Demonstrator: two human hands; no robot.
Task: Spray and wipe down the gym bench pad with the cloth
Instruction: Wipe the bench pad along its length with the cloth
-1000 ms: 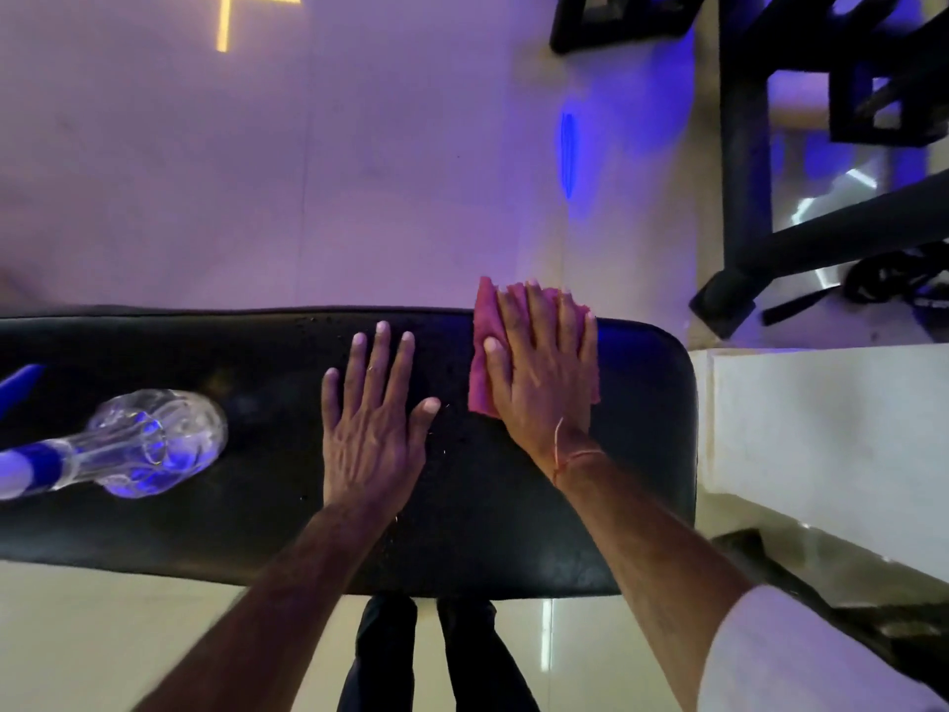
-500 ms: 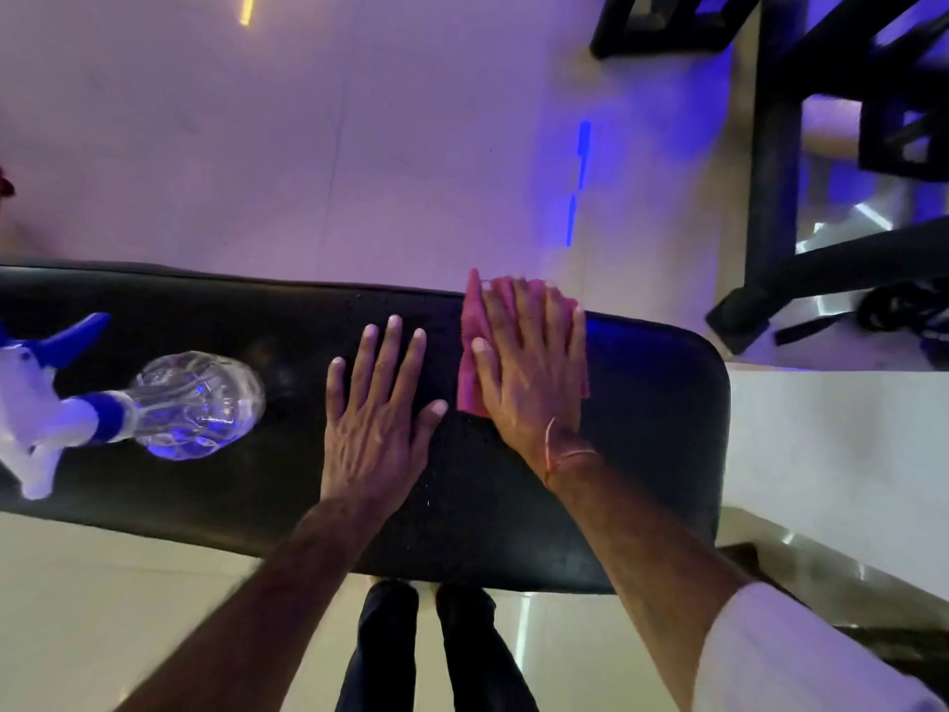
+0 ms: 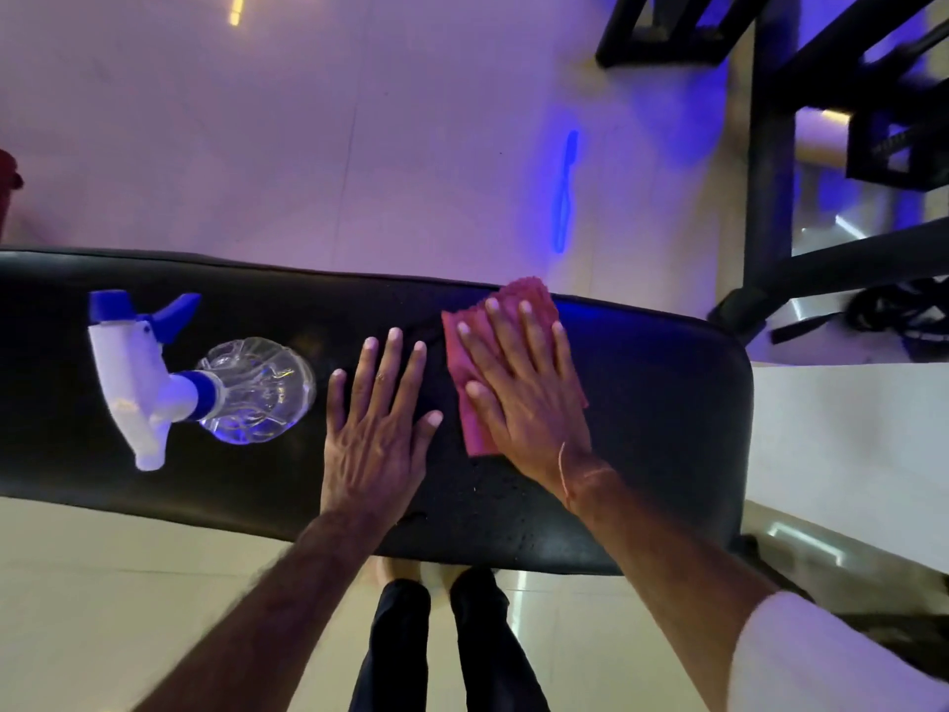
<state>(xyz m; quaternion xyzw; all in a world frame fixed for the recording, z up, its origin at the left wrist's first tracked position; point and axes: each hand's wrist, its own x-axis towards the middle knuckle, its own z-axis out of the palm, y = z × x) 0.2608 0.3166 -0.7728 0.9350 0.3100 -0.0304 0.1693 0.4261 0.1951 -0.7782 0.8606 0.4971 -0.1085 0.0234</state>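
A person's right hand (image 3: 529,398) presses a folded pink cloth (image 3: 513,321) flat against a black bench pad (image 3: 667,403), fingers straight and spread. The left hand (image 3: 377,429) rests open just beside it, palm down, holding nothing. A clear spray bottle (image 3: 251,390) lies on its side beyond the left hand. The cloth looks light and limp, likely to bunch; flat palm pressure should steer it better than pinching.

One head-worn camera looks steeply down, close over the bench pad (image 3: 667,413) and floor (image 3: 359,146).
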